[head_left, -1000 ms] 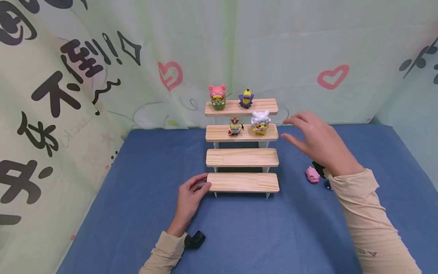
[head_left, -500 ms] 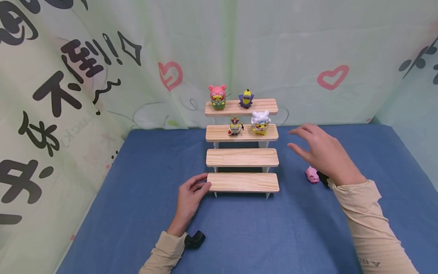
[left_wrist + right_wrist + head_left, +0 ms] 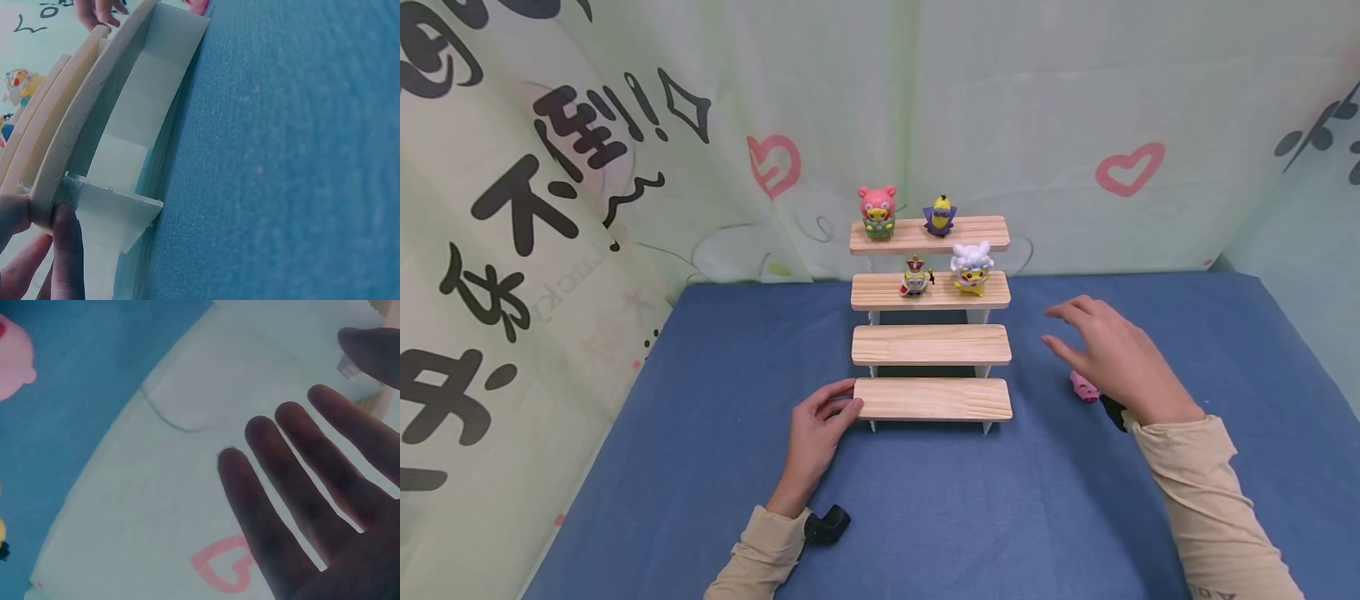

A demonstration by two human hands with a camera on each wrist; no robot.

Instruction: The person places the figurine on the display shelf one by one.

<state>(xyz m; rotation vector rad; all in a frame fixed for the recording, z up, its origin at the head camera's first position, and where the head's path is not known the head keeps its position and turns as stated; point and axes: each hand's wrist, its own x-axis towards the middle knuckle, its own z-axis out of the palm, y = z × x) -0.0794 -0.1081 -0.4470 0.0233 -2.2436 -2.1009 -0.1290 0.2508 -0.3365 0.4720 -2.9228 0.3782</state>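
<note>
A four-tier wooden display stand (image 3: 932, 345) stands on the blue cloth. My left hand (image 3: 816, 435) pinches the left end of its lowest board, thumb on one face and fingers on the other, as the left wrist view shows. To the right of the stand, my right hand (image 3: 1108, 354) hovers with fingers spread and nothing held. Partly behind it lies a pink pig figure (image 3: 1082, 387). The top board bears a pink-hooded figure (image 3: 877, 213) and a purple-caped yellow figure (image 3: 940, 216). One board lower are a crowned minion figure (image 3: 914, 277) and a white-hatted yellow figure (image 3: 972, 269).
The blue cloth (image 3: 700, 467) covers the table. A pale curtain (image 3: 1000, 125) with hearts and dark characters hangs behind and at the left. At the left edge of the right wrist view, a small yellow-and-dark thing (image 3: 2, 534) is cut off.
My right hand has drawn back from beside the second board, moving right and toward me, and now covers part of the pink pig. The left hand and the figures on the stand have stayed put.
</note>
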